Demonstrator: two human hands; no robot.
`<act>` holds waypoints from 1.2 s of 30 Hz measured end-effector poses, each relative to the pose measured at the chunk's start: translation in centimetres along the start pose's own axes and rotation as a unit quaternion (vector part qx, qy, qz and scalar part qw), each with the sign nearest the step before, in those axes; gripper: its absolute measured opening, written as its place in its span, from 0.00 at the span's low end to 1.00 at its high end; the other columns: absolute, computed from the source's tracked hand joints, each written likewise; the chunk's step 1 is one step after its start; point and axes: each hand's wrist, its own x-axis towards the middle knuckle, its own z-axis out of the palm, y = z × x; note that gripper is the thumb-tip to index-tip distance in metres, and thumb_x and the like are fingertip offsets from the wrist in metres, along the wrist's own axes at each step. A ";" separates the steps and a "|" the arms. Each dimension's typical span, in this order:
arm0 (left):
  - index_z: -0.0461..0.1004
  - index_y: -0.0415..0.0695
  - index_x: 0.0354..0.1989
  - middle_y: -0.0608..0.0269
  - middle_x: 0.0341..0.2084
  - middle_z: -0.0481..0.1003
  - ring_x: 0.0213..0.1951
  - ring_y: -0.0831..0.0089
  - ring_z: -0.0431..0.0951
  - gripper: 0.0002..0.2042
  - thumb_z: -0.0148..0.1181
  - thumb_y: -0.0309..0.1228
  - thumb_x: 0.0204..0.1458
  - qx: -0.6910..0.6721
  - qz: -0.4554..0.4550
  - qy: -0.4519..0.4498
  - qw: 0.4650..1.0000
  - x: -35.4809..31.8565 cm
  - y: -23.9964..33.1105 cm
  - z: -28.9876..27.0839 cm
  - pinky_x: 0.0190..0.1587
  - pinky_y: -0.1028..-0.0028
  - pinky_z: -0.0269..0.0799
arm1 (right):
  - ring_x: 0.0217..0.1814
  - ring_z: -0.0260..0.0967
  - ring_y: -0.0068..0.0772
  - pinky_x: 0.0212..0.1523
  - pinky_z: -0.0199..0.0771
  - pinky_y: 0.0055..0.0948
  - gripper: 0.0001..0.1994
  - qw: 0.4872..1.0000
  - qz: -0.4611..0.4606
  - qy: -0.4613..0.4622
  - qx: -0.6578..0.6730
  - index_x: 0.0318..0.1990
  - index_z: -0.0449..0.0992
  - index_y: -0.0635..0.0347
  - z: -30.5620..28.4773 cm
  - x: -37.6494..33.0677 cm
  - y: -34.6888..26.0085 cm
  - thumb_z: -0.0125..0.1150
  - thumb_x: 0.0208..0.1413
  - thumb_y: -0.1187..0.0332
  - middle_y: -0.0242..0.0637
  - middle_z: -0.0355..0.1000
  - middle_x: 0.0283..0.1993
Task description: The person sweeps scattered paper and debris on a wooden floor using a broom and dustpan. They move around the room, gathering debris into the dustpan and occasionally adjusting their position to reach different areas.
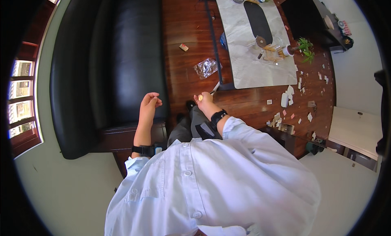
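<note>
Closed around a yellow-ended object (200, 98), the fingers of the person's right hand (207, 100) wrap it so fully that only its pale, round end shows plainly from where I stand. It is held over the person's legs, near the close corner of the marble-topped table (256, 78). Just past the knuckles a narrow dark-and-white piece (215, 88) slants toward the table leg; I can't tell whether it belongs to the same object. Over by the black sofa (134, 52), the left hand (150, 101) is raised with its fingers half bent and the thumb close to them; whether anything sits inside that curl I can't tell. Black bands (220, 115) circle both wrists, below the cuffs of a pale blue shirt (187, 191). Between sofa and table, on the reddish wooden floor (178, 77), lie a crumpled clear plastic bag (207, 68) close to the table's frame and, farther off, a small box (183, 47). On the tabletop I see a long dark mat (258, 23), a brown disc (261, 41) at its near end and a cluster of small things beside it, with a green plant (306, 50) at the far edge. White paper scraps (290, 92) litter the floor to the right.
</note>
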 end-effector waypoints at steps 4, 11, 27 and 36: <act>0.66 0.41 0.35 0.67 0.22 0.67 0.28 0.80 0.68 0.06 0.42 0.24 0.50 0.014 -0.024 -0.009 1.000 1.7 0.3 -0.6 0.35 0.81 0.65 | 0.25 0.59 0.33 0.27 0.70 0.40 0.13 0.993 -0.018 -0.005 0.113 0.37 0.58 0.49 4.3 6.1 -0.4 0.43 0.44 0.78 0.35 0.60 0.30; 0.66 0.39 0.35 0.65 0.22 0.67 0.27 0.79 0.68 0.06 0.42 0.22 0.50 0.048 0.000 -0.012 0.999 8.9 5.0 0.8 0.34 0.81 0.64 | 0.33 0.61 0.36 0.24 0.66 0.32 0.10 0.999 0.036 0.013 0.031 0.40 0.61 0.51 15.2 14.7 -7.0 0.43 0.49 0.71 0.36 0.61 0.38; 0.66 0.39 0.36 0.66 0.22 0.67 0.29 0.78 0.68 0.07 0.42 0.22 0.50 0.098 -0.012 -0.045 0.994 24.0 13.7 6.5 0.36 0.80 0.64 | 0.28 0.58 0.32 0.21 0.63 0.31 0.13 0.975 0.010 -0.035 -0.218 0.38 0.56 0.51 31.4 16.5 -9.3 0.44 0.43 0.76 0.36 0.57 0.33; 0.65 0.37 0.36 0.64 0.23 0.68 0.27 0.78 0.68 0.06 0.42 0.22 0.50 0.090 -0.015 -0.121 0.988 29.6 14.6 7.6 0.34 0.81 0.65 | 0.13 0.52 0.26 0.11 0.51 0.25 0.10 0.991 0.040 -0.128 -0.012 0.30 0.55 0.50 25.0 10.5 -14.6 0.46 0.43 0.77 0.32 0.55 0.15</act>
